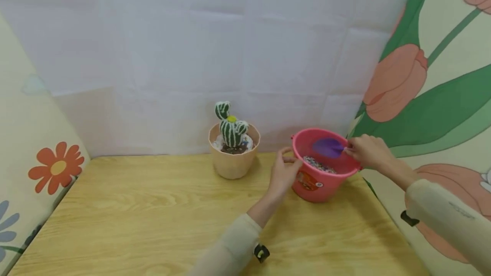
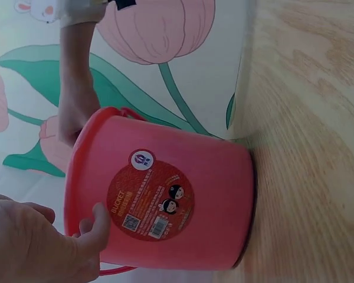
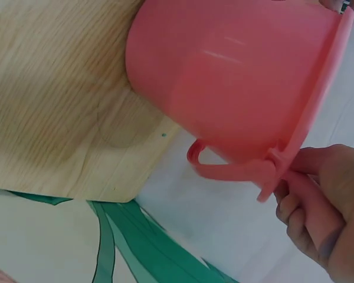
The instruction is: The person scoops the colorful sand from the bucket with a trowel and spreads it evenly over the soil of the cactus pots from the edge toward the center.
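A pink bucket (image 1: 318, 188) with a round red label (image 2: 150, 200) stands on the table at the right, with small multicoloured bits (image 1: 317, 164) inside. My left hand (image 1: 283, 174) grips its near left rim, the thumb lying along the outer wall. At the opposite rim, my right hand (image 1: 369, 150) holds a small shovel (image 1: 328, 148) by its pink handle (image 3: 311, 203). Its purple blade is inside the bucket's mouth, over the bits. In the right wrist view, the bucket wall hides the blade, and the fingers wrap the handle right beside the rim.
A knitted green-and-white cactus (image 1: 232, 134) sits in a peach pot (image 1: 233, 165) near the back of the wooden table (image 1: 153, 216). Behind it hangs a white cloth (image 1: 172, 54). A flower-painted wall (image 1: 441, 131) rises close to the bucket's right. The bucket's handle (image 3: 236, 171) hangs at its side.
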### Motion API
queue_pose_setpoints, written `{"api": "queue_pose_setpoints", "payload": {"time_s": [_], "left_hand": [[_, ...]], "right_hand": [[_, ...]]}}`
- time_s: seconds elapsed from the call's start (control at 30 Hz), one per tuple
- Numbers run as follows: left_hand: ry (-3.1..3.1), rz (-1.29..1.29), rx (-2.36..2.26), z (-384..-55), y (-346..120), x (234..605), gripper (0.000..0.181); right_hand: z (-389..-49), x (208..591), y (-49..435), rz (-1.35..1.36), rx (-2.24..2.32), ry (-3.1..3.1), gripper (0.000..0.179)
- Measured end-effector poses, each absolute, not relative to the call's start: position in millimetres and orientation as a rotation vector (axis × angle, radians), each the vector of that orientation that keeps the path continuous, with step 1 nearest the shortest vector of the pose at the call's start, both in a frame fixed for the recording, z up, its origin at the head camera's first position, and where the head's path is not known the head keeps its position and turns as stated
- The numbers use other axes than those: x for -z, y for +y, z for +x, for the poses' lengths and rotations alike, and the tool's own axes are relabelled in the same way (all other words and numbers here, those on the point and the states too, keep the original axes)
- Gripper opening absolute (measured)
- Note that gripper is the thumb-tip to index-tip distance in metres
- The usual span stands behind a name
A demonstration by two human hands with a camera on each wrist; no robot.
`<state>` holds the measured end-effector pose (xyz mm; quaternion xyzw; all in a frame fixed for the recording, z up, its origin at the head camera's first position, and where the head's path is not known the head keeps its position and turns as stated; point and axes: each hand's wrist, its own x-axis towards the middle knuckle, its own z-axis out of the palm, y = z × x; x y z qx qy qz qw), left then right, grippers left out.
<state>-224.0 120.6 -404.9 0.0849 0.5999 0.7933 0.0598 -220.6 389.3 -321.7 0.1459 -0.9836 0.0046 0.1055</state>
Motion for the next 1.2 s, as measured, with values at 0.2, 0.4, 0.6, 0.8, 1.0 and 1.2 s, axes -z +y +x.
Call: {"api": "queue_pose_setpoints", "payload": {"time_s": [0.2,0.4,0.6,0.8,1.0,1.2], "left_hand": [[1.645,0.141,-2.449,-228,128,409,0.051],[1.477,0.063,-2.518,-227,129,413,0.051],[1.308,0.032,-2.597,-224,131,416,0.050],[1.184,0.017,-2.646,-224,135,419,0.048],[1.119,0.020,-2.646,-229,135,417,0.048],[1.092,0.041,-2.650,-234,132,413,0.046]], "right_hand": [[-227,327,382,0.378,-0.009,-2.948,0.026],[-233,330,374,0.356,0.017,-3.005,0.030],[-238,331,365,0.382,0.045,-3.057,0.028],[-243,334,360,0.380,0.028,-3.111,0.030],[-250,333,359,0.418,0.066,-3.075,0.030],[-254,332,359,0.434,0.025,-3.064,0.030]]}}
